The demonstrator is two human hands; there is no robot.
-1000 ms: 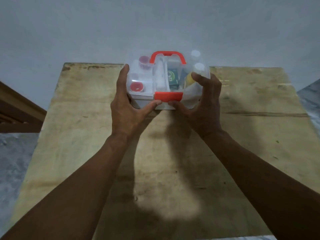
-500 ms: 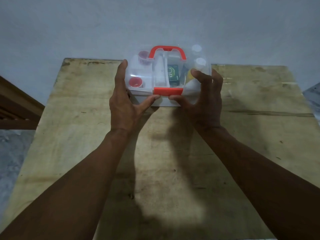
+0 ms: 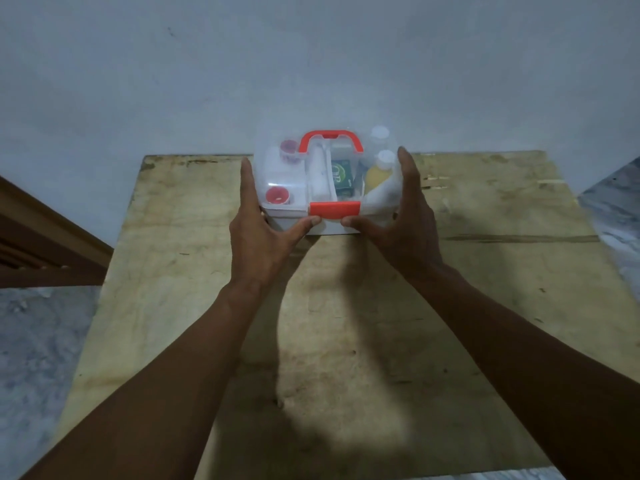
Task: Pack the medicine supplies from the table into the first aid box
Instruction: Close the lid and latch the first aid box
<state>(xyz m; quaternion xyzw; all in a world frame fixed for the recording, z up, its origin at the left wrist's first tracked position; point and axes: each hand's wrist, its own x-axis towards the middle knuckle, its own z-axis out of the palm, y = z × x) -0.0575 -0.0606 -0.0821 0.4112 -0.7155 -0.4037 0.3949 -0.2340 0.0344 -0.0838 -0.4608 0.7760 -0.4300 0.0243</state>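
The first aid box (image 3: 332, 229), with a clear lid and white base, stands at the table's far edge with the lid down. Its red handle (image 3: 330, 135) lies on top and its red latch (image 3: 335, 209) faces me. Through the lid I see a green packet (image 3: 341, 173), a yellow bottle (image 3: 377, 174), a white roll (image 3: 318, 174) and a red-capped pot (image 3: 277, 195). My left hand (image 3: 263, 233) lies along the box's left side, fingers straight, thumb tip just below the latch. My right hand (image 3: 405, 226) mirrors it on the right side.
The worn wooden table (image 3: 346, 341) carries only the box. A grey wall rises right behind the table's far edge. Brown wooden furniture (image 3: 45, 244) stands to the left, and marbled floor shows on both sides.
My right fingers, curled over the lid before, have straightened beside the box. Both thumbs stay at the latch.
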